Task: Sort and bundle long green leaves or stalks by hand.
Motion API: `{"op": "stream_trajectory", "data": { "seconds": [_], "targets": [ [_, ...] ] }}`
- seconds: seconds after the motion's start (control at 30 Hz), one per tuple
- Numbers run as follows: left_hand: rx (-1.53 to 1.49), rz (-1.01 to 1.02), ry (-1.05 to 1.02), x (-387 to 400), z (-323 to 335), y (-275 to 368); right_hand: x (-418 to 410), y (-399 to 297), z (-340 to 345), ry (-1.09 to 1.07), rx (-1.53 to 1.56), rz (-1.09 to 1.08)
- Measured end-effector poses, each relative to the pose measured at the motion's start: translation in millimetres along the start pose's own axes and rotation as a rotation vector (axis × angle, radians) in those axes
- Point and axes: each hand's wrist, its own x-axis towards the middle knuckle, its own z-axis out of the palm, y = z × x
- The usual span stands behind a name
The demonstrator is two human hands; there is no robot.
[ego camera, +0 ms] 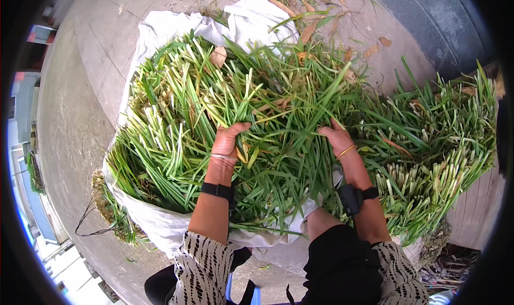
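Observation:
A large heap of cut green grass-like stalks (168, 116) lies in a spread white cloth (148, 220) in front of me. My left hand (229, 138) grips stalks at the middle of the heap, its thumb lying over them and its fingers hidden below. To its right, my right hand (336, 136) closes on the other side of the same bunch of leaves, its fingertips partly covered. Long leaves run between the two hands. A dry brown leaf (218, 56) rests on top of the heap.
A second pile of cut stalks (429, 176) stands at the right by a wooden surface (474, 208). A woven basket (98, 188) with greenery is at the lower left, a black cord (90, 228) beside it. Dry leaves (371, 50) litter the concrete floor (72, 116).

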Motion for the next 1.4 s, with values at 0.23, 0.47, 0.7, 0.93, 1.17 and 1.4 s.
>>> {"op": "stream_trajectory", "data": {
  "seconds": [0.23,0.47,0.7,0.93,1.17,1.4],
  "targets": [
    [-0.04,0.047,-0.044,-10.1,-6.5,6.5,-41.9,-113.0,19.9,0.124,-0.716,-0.784],
    [-0.095,-0.017,-0.127,-12.9,4.9,10.1,1.4,-108.9,86.9,-0.283,-1.044,-1.139],
    [-0.066,-0.057,-0.119,-9.6,-11.3,3.8,13.7,-91.2,95.2,-0.211,-1.152,-1.243],
    [-0.122,-0.068,-0.047,-10.9,-10.5,5.6,8.1,-112.0,51.0,0.037,-1.026,-1.358],
    [-0.05,0.01,-0.026,-7.3,-13.0,1.5,-17.9,-165.5,24.9,-0.181,-0.128,-0.812],
    [-0.058,0.0,-0.017,-7.0,-0.6,0.5,-36.1,-174.4,37.0,-0.406,-0.233,-0.689]
  ]
}}
